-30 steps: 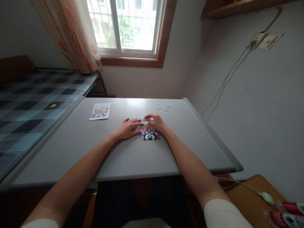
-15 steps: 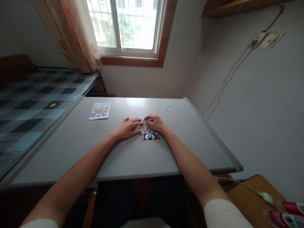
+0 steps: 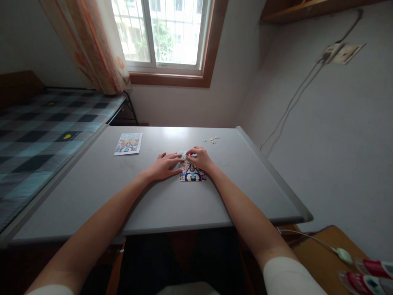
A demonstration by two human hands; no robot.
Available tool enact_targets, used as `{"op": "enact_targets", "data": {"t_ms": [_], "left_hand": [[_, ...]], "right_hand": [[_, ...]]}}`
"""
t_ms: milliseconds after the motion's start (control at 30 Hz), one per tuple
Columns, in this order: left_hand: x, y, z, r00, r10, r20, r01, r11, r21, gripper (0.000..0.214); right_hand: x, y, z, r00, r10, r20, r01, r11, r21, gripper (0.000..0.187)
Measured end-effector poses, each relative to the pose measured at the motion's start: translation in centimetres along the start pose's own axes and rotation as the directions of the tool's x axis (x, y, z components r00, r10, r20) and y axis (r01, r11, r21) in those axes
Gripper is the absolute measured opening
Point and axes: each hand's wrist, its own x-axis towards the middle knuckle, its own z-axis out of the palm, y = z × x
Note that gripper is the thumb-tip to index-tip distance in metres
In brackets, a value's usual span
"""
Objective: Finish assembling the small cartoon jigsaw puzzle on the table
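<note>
A partly covered jigsaw puzzle (image 3: 193,176) lies on the grey table, with a blue cartoon dog face along its near edge. My left hand (image 3: 166,166) rests flat at the puzzle's left side, fingers spread and their tips on its edge. Over the upper part of the puzzle, my right hand (image 3: 199,157) is bent into a pinch on a small jigsaw piece (image 3: 193,155), mostly hidden by the fingers. Several loose jigsaw pieces (image 3: 211,140) lie beyond the right hand. A printed picture sheet (image 3: 128,144) with a similar image lies at the far left.
The grey table (image 3: 92,196) stands against the wall below a window (image 3: 172,37). A bed with a checked cover (image 3: 61,119) is on the left. At the lower right, bottles with red labels (image 3: 365,282) and a white cable plug (image 3: 344,255) lie on a wooden stool (image 3: 325,241).
Little differs. The fingers of my right hand have shifted slightly over the puzzle's upper part; my left hand stays in place. The whole view has moved very slightly.
</note>
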Motion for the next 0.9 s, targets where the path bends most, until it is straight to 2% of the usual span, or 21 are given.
{"op": "enact_targets", "data": {"t_ms": [433, 700, 900], "left_hand": [[-0.05, 0.10, 0.00, 1.000, 0.001, 0.002, -0.001, 1.000, -0.004, 0.048], [-0.04, -0.01, 0.05, 1.000, 0.001, 0.002, -0.001, 1.000, -0.017, 0.049], [-0.04, 0.09, -0.10, 1.000, -0.002, 0.008, 0.003, 1.000, -0.017, 0.049]], "right_hand": [[0.10, 0.10, 0.41, 1.000, 0.008, 0.029, -0.007, 1.000, -0.013, 0.013], [0.21, 0.41, -0.36, 0.996, 0.073, -0.043, -0.072, 0.997, 0.027, 0.021], [0.10, 0.31, -0.30, 0.999, 0.052, 0.002, -0.052, 0.998, 0.044, 0.027]]}}
